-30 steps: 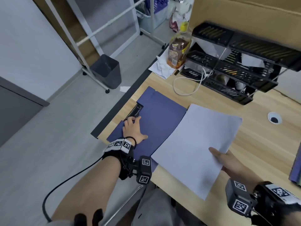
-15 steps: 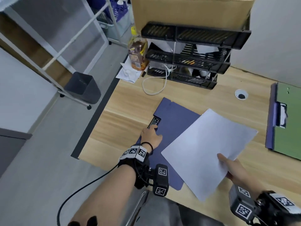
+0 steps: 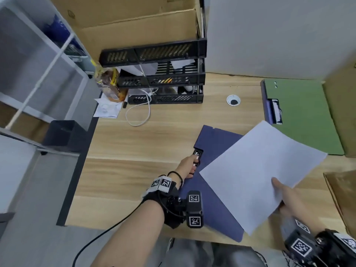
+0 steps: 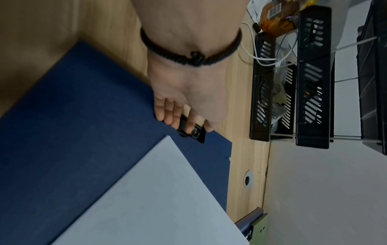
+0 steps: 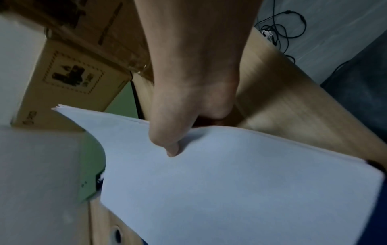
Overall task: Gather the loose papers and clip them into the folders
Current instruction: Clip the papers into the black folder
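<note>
A dark blue folder point(image 3: 213, 143) point(image 4: 79, 132) lies open on the wooden desk point(image 3: 146, 143). Its black clip point(image 3: 197, 155) point(image 4: 193, 131) sits on the folder's left edge, and my left hand point(image 3: 189, 164) point(image 4: 184, 119) grips it, fingers curled round it. My right hand point(image 3: 285, 191) point(image 5: 173, 145) pinches a thin stack of white papers point(image 3: 258, 174) point(image 5: 230, 190) point(image 4: 157, 199) by its near edge, thumb on top. The stack hovers tilted over the folder's right part. A second folder with a green sheet point(image 3: 302, 114) under its clip lies at the far right.
A black stacked tray rack point(image 3: 163, 74) stands at the back of the desk, with a white cable point(image 3: 142, 112), a snack bag point(image 3: 108, 83) and crumpled paper point(image 3: 107, 108) beside it. Cardboard boxes point(image 3: 134, 22) stand behind and at the right. A cable hole point(image 3: 233, 100) is mid-desk.
The head view has swung right. My left hand slid up the folder's left edge from flat on the cover to gripping the clip. The papers stay held over the folder.
</note>
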A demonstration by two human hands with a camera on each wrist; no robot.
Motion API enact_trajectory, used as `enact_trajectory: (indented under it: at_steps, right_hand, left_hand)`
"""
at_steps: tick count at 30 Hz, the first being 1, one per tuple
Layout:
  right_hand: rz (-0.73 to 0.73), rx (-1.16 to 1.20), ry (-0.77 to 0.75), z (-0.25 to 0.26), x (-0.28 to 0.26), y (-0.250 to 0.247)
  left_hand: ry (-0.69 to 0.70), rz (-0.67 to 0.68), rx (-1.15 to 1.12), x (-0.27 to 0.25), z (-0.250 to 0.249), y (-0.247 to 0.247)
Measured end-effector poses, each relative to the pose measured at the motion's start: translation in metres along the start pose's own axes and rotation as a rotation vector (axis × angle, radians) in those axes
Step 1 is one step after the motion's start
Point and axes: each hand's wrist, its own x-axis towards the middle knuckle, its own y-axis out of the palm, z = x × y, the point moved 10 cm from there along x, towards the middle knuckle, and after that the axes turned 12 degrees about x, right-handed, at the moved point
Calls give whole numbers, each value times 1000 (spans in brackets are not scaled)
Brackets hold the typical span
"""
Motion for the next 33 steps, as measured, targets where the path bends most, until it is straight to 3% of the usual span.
enact_trajectory:
  at_steps: [4, 10, 14, 18, 21, 29, 33]
  right_hand:
    - [91, 118, -15, 31, -23, 16]
    - [272, 173, -23, 71, -66, 93]
    - [349, 90, -4, 63, -75, 146]
    - [416, 89, 49, 39, -74, 184]
    - [381, 62, 53, 21, -63, 188]
    - [-73, -223, 57, -11, -26, 120]
    - [-50, -459, 42, -14, -22, 109]
  left_hand:
    - [25, 88, -52, -4, 3, 10]
    - [48, 304, -217, -23, 11, 16]
    - [81, 458, -317, -49, 9, 14]
    - [103, 501, -463, -70, 8, -4]
    - [189, 528, -482, -80, 6, -21]
    - [379, 463, -393, -99, 3, -63]
    - [410, 305, -335, -98, -1, -86]
